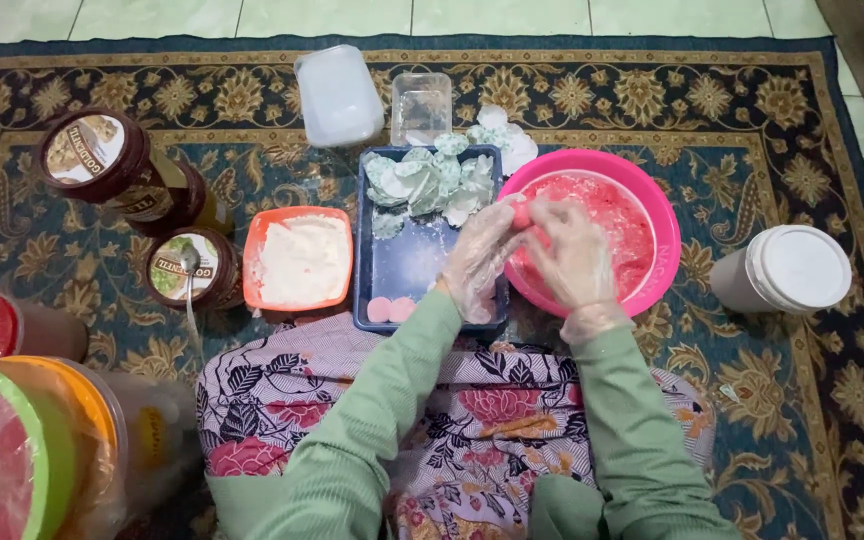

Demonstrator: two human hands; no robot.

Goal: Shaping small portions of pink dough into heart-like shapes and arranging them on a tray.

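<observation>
Both my hands wear clear plastic gloves and meet over the left rim of a pink bowl [664,215] that holds pink dough. My left hand [479,255] and my right hand [574,255] press a small pink dough ball [520,214] between them. Below my left hand lies a blue tray [407,262]. Two flat pink dough discs [390,309] rest at its near edge. A heap of pale green and white pieces [430,182] fills its far end.
An orange dish of white flour [299,260] sits left of the tray. Two brown jars [117,165] [188,268] stand further left, stacked coloured tubs [22,440] at the near left. A white lidded container [787,268] is on the right; clear tubs [338,97] [421,108] lie beyond the tray.
</observation>
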